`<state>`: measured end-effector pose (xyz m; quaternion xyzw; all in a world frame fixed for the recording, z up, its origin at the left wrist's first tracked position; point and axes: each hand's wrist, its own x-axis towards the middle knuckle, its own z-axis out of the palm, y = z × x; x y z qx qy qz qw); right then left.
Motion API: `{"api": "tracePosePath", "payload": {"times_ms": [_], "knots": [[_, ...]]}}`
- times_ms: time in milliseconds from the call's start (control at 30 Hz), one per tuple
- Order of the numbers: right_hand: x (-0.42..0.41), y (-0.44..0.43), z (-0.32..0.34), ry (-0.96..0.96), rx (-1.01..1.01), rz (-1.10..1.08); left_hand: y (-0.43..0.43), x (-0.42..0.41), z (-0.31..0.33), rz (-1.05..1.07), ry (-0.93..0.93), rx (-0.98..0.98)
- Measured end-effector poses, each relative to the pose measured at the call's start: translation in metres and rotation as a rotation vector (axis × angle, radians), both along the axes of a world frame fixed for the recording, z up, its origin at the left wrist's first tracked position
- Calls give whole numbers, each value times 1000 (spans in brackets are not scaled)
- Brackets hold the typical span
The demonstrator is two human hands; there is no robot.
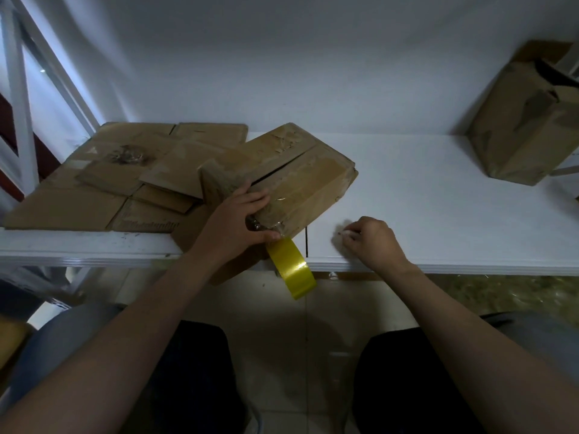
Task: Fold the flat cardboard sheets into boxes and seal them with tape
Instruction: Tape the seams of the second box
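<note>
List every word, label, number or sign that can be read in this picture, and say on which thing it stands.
Nothing here can be read with certainty.
Flat cardboard sheet: a row of dark print at its near edge, too blurred to read.
Folded box: scuffs and clear tape only, no legible print.
Yellow tape roll: no label visible.
Large box at the right: no words visible.

A white table (438, 198) spreads under and right of the grip of the left hand (233, 219), a plain white wall (282, 57) beyond it, a white frame (18, 89) far left, pale floor tiles (282, 324) below, dimly lit.
</note>
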<state>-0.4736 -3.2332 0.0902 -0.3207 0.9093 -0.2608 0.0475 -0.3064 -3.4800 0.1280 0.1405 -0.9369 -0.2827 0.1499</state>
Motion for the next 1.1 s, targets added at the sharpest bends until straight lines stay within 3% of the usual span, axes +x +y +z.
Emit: {"api": "tracePosePath", "payload": {"times_ms": [100,200,333,500,567,633,700,733,800,867,1000,1100], "knots": [[14,-1,21,-32,-380,85,4,-1,3,-44,2,5],[26,-6,49,-10,-514,221,4,-6,9,-103,-19,-19],[28,-20,71,-88,-518,367,0,-21,15,-185,-39,13],[18,-44,71,-137,-352,519,-7,-31,14,-250,-48,72],[12,-48,70,-142,-328,533,-4,-23,15,-183,-35,101],[9,-48,70,-162,-328,554,4,-8,10,26,42,140],[9,-48,70,-172,-317,604,18,10,0,305,27,297],[10,-48,70,-180,-311,626,29,17,-2,389,-44,471],[11,-49,70,-194,-303,650,55,24,-3,390,-158,966],[12,-51,70,-171,-295,661,74,22,-5,323,-152,1241],[15,-50,64,-129,-263,627,91,8,-18,366,-33,1380],[17,-48,56,-120,-279,640,94,2,-17,450,-7,1379]]}}
